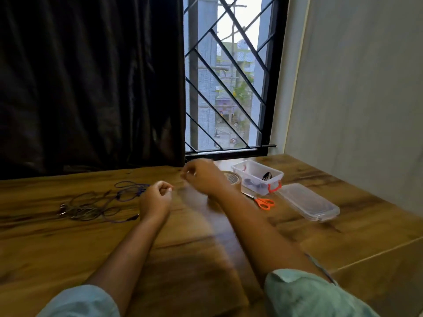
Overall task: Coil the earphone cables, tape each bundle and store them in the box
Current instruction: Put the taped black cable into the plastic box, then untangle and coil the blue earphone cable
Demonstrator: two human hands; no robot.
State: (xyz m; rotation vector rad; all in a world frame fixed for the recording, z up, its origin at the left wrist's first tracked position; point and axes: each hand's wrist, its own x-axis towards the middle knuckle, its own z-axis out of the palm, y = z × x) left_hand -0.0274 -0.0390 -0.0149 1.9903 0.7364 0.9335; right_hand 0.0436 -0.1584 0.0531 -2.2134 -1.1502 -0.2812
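My left hand hovers over the middle of the wooden table, fingers curled in with the thumb against the forefinger; I see nothing between them. My right hand is further back and blurred by motion, its fingers bent; whether it holds anything is unclear. Loose earphone cables lie tangled to the left: a dark one and a blue one. The clear box with red clips stands open at the right with dark bundles inside. A brown tape roll sits beside it, partly hidden by my right hand.
Orange-handled scissors lie in front of the box. The box's clear lid rests to its right. A dark curtain and a barred window run behind the table; a wall closes the right side.
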